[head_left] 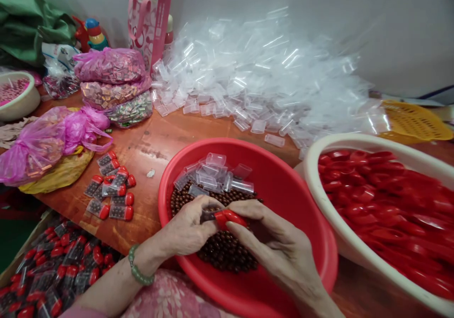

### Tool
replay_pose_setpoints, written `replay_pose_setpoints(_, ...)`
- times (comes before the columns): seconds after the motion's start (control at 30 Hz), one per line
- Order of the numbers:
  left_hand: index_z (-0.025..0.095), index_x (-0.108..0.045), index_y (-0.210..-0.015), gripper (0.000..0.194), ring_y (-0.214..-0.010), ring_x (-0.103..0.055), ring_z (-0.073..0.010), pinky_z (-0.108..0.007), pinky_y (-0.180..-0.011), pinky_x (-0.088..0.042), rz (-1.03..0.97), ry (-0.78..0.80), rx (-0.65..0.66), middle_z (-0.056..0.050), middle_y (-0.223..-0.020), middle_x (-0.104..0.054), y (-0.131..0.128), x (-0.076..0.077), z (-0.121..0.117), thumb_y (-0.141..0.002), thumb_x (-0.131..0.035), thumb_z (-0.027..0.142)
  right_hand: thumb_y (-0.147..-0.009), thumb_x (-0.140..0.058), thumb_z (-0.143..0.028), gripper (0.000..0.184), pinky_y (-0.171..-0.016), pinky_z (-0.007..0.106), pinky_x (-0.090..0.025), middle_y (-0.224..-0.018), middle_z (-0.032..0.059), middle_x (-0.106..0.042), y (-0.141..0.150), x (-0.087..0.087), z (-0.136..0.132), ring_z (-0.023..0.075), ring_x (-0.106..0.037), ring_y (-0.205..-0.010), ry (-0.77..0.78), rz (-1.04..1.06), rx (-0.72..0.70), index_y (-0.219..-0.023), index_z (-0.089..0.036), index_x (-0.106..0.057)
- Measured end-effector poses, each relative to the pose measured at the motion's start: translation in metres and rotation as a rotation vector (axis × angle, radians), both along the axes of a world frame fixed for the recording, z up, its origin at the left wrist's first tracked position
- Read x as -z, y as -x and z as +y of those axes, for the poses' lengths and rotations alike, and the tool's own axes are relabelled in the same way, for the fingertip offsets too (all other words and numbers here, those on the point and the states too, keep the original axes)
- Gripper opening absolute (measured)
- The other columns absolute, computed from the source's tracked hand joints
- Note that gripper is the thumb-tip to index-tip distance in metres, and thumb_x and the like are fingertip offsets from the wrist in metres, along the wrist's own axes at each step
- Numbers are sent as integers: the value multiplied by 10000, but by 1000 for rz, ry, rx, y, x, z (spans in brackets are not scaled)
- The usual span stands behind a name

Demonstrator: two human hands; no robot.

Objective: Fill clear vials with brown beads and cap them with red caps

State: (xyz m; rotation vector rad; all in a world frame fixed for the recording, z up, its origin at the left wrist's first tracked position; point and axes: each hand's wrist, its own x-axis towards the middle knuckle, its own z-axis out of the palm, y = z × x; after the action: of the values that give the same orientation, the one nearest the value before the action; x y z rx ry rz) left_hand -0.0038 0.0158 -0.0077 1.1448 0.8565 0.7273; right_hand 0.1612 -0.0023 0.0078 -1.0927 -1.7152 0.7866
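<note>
Over a red basin (283,176) holding small brown beads (227,252) and several clear plastic tubes (213,176), both my hands meet. My left hand (187,228) pinches a filled clear tube. My right hand (269,247) grips the red cap (230,219) at that tube's end. A green bead bracelet (136,268) circles my left wrist.
A white basin of red caps (383,200) stands at the right. A big heap of clear tubes (266,81) lies behind. Capped filled tubes (113,185) lie on the wooden table, more in a box (53,266) at lower left. Pink bags (53,138) and a yellow basket (414,119) sit around.
</note>
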Motion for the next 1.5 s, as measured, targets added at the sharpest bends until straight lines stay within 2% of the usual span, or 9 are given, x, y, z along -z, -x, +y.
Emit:
replay_pose_setpoints(0.1,125,-574,-982,220,-938,-522,-179,-343,-896,-407,-5,27,-8,-68,-984,-576,-1,1,0,-803,-606,248,-814,-653,-148,155,-690,213,-559,-845,-1,-705,-4,1,2,124,-673,-745,61,70,97,-936,-242,-671)
replay_pose_setpoints(0.2,124,-578,-1002,226,-934,-555,-178,-358,-911,-423,-113,129,20,-72,-987,-605,-2,4,-1,-800,-596,221,-810,-663,-142,176,-700,228,-560,-864,0,-715,-5,7,5,127,-672,-747,16,48,179,-946,-252,-685)
replay_pose_setpoints(0.43,121,-610,-1069,384,-1013,-579,-209,-391,-998,-391,-273,170,66,-86,-1036,-642,-5,10,-2,-768,-684,348,-806,-665,-121,262,-710,257,-576,-920,36,-725,-6,16,5,157,-687,-793,-119,-105,46,-1042,-233,-672)
replay_pose_setpoints(0.53,121,-618,-1089,371,-999,-578,-202,-375,-971,-410,-242,160,83,-82,-1027,-652,-4,9,-2,-780,-671,319,-805,-659,-108,318,-753,258,-581,-967,27,-731,-8,16,4,158,-695,-841,-122,-107,26,-1088,-254,-663)
replay_pose_setpoints(0.77,123,-659,-1051,298,-858,-584,-151,-319,-880,-433,-155,202,94,-63,-948,-664,-2,6,0,-792,-653,270,-800,-666,-123,261,-748,259,-586,-920,4,-733,-7,5,8,153,-700,-817,-24,11,128,-1011,-274,-695)
replay_pose_setpoints(0.9,123,-680,-939,329,-828,-528,-137,-282,-865,-403,-241,151,129,-31,-869,-646,-3,4,1,-767,-695,403,-806,-632,-61,314,-716,241,-571,-916,10,-713,0,-1,12,142,-680,-819,-67,-24,-31,-1032,-275,-674)
replay_pose_setpoints(1.03,130,-653,-873,313,-775,-483,-127,-269,-812,-396,-256,164,149,-2,-792,-578,-2,2,2,-756,-699,417,-813,-619,-53,319,-693,247,-551,-897,21,-683,0,1,13,144,-652,-819,-100,-57,-103,-1052,-264,-646)
replay_pose_setpoints(1.23,141,-561,-822,204,-668,-449,-100,-246,-674,-380,-156,197,204,20,-719,-499,2,-2,1,-786,-633,328,-812,-613,-44,294,-689,241,-547,-895,11,-663,-2,3,9,141,-642,-814,-51,-23,-81,-1005,-264,-634)
replay_pose_setpoints(1.5,157,-504,-738,259,-616,-438,-87,-224,-607,-369,-165,199,231,32,-663,-481,4,-2,2,-788,-638,373,-824,-616,-71,238,-673,238,-548,-864,9,-664,10,2,5,135,-639,-769,-21,2,-17,-972,-256,-643)
